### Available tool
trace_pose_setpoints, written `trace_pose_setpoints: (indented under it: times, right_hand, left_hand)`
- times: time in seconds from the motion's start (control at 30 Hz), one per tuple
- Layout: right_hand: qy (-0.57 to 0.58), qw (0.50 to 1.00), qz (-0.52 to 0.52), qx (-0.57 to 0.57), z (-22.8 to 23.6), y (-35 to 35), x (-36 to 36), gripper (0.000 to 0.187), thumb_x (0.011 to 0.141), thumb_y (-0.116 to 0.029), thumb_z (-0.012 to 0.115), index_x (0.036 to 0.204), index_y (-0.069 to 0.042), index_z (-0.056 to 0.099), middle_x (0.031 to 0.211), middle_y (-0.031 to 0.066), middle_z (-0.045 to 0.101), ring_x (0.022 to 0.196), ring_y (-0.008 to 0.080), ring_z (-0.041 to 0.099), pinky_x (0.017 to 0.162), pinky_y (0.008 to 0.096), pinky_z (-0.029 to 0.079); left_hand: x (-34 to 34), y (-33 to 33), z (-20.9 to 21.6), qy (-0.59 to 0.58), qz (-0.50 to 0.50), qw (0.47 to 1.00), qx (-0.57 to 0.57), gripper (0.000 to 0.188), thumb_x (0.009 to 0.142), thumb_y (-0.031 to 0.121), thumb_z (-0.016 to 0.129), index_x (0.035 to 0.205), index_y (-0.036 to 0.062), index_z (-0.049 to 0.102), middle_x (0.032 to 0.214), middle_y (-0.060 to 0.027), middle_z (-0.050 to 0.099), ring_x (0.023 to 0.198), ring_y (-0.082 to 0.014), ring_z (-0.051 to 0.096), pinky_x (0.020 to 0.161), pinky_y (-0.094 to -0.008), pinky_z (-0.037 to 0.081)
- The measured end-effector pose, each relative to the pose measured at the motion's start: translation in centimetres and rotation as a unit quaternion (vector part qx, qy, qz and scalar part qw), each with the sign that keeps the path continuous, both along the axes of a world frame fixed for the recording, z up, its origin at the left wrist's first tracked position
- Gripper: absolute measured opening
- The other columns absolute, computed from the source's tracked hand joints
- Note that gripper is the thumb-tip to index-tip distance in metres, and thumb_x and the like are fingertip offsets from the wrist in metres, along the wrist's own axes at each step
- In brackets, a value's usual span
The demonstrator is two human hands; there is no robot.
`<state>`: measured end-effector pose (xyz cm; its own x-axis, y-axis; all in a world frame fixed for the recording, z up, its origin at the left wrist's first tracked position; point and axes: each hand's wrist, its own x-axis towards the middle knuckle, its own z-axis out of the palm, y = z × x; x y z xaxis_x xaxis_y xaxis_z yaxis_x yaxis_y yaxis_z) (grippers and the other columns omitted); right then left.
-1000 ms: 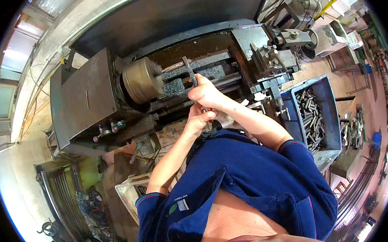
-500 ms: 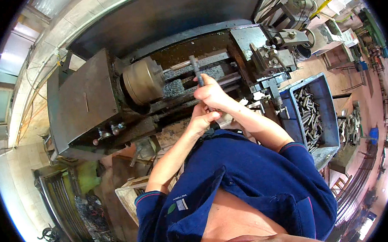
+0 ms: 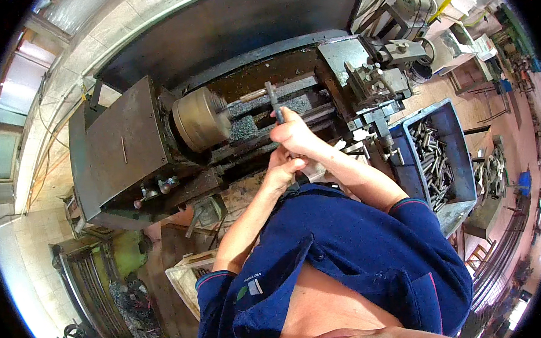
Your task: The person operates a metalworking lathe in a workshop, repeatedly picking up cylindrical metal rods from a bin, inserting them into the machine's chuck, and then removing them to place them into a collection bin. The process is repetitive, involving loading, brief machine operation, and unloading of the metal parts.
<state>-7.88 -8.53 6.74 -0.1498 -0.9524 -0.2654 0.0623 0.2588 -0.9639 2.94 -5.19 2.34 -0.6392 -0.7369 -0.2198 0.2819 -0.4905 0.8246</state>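
My right hand (image 3: 294, 133) is wrapped round a dark bar-shaped tool (image 3: 272, 97), whose exact kind I cannot make out. The tool's far end meets the outer end of a thin metal rod (image 3: 253, 96) sticking out of the lathe chuck (image 3: 199, 120). Just below and left of the right hand, my left hand (image 3: 282, 168) is closed near the tool's lower end. Fingers cover most of that end, and what the left hand grips is partly hidden. Metal chips (image 3: 242, 127) lie on the lathe bed beneath the rod.
The headstock (image 3: 122, 146) with its levers (image 3: 152, 192) stands left. To the right are the tool post (image 3: 373, 81) and a blue crate (image 3: 468, 174) of short metal pieces. A wooden box (image 3: 184, 277) sits by my left elbow. A dark splash panel (image 3: 232, 27) rises behind.
The view has shifted slightly. Both hands keep nearly the same hold, with the tool's far end still at the rod's outer end.
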Motion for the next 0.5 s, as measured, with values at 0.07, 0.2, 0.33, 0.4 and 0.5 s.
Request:
trace_pose_setpoints:
  times: [0.07, 0.2, 0.33, 0.4, 0.5]
  right_hand:
    - [0.083, 0.996, 0.026, -0.008, -0.1, -0.4, 0.5, 0.041, 0.062, -0.008, 0.056, 0.101, 0.002, 0.048, 0.071, 0.0032, 0.048, 0.064, 0.014, 0.046, 0.057, 0.0272, 0.037]
    - [0.054, 0.998, 0.031, 0.0, 0.2, -0.3, 0.1, 0.035, 0.061, -0.009, 0.056, 0.093, 0.005, 0.051, 0.08, 0.0122, 0.056, 0.077, 0.0181, 0.051, 0.07, 0.0298, 0.043]
    - [0.046, 0.999, -0.013, 0.016, -0.2, -0.2, -0.6, 0.032, 0.061, -0.009, 0.057, 0.09, 0.003, 0.051, 0.077, 0.0107, 0.054, 0.074, 0.0172, 0.05, 0.067, 0.0296, 0.043]
    - [0.1, 0.995, 0.018, 0.005, -0.6, -0.4, 0.1, 0.036, 0.06, -0.011, 0.058, 0.092, 0.004, 0.05, 0.077, 0.0124, 0.054, 0.075, 0.0187, 0.051, 0.068, 0.0306, 0.043]
    - [0.098, 0.994, 0.035, 0.009, -0.5, -0.6, 0.7, 0.037, 0.06, -0.013, 0.058, 0.091, 0.005, 0.049, 0.078, 0.0133, 0.054, 0.075, 0.0195, 0.051, 0.067, 0.0306, 0.043]
  left_hand:
    - [0.5, -0.3, 0.1, -0.013, 0.004, 1.0, -0.02, 0.043, 0.061, 0.02, 0.071, 0.094, -0.0008, 0.053, 0.077, -0.0049, 0.059, 0.065, -0.0124, 0.056, 0.051, -0.0223, 0.044]
    - [0.4, -0.2, -0.1, -0.018, -0.003, 1.0, -0.015, 0.05, 0.062, 0.024, 0.073, 0.099, -0.0009, 0.051, 0.076, -0.0042, 0.06, 0.067, -0.0117, 0.057, 0.052, -0.022, 0.044]
    - [-0.5, 0.0, -0.1, -0.01, -0.014, 1.0, 0.026, 0.046, 0.061, 0.016, 0.073, 0.098, -0.0005, 0.051, 0.082, -0.0034, 0.057, 0.072, -0.0108, 0.056, 0.056, -0.0209, 0.044]
    - [0.5, -0.2, -0.6, -0.019, -0.008, 1.0, 0.023, 0.048, 0.061, 0.018, 0.074, 0.098, -0.0008, 0.051, 0.082, -0.0036, 0.057, 0.071, -0.0108, 0.056, 0.056, -0.0216, 0.044]
    - [0.9, -0.2, -0.9, -0.013, 0.008, 1.0, -0.007, 0.051, 0.061, 0.023, 0.074, 0.1, -0.0017, 0.052, 0.081, -0.0052, 0.06, 0.073, -0.0124, 0.058, 0.06, -0.0225, 0.046]
